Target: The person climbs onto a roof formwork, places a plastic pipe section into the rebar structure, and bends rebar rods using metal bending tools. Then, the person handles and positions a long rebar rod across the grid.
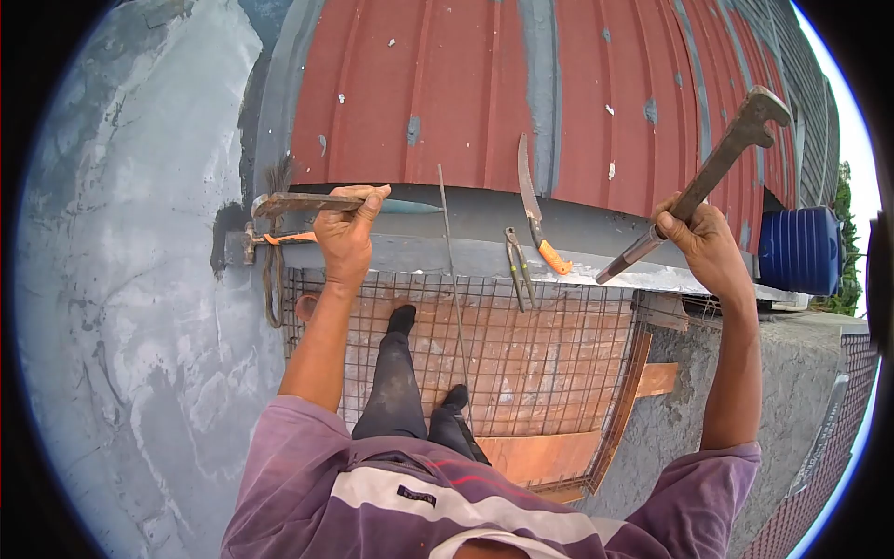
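Observation:
My left hand (346, 238) is closed around a flat metal bar (312, 201) held above the ledge. My right hand (700, 240) grips a long metal bending tool (722, 160) with a notched head, its lower end pointing down to the left. Between my hands a saw (531, 197) with an orange handle and pliers (518, 265) with green handles lie on the ledge. A thin steel rod (453, 270) stretches from the roof edge toward my legs. Beside my left hand lies a hammer (250, 244) with an orange handle.
Red corrugated roofing (447, 93) rises beyond the grey ledge (400, 253). A rebar grid (549, 363) over brown boards spreads below, near my feet. A blue tank (799, 252) stands at the right, a rough grey wall (643, 438) below it. A grey wall (158, 307) fills the left.

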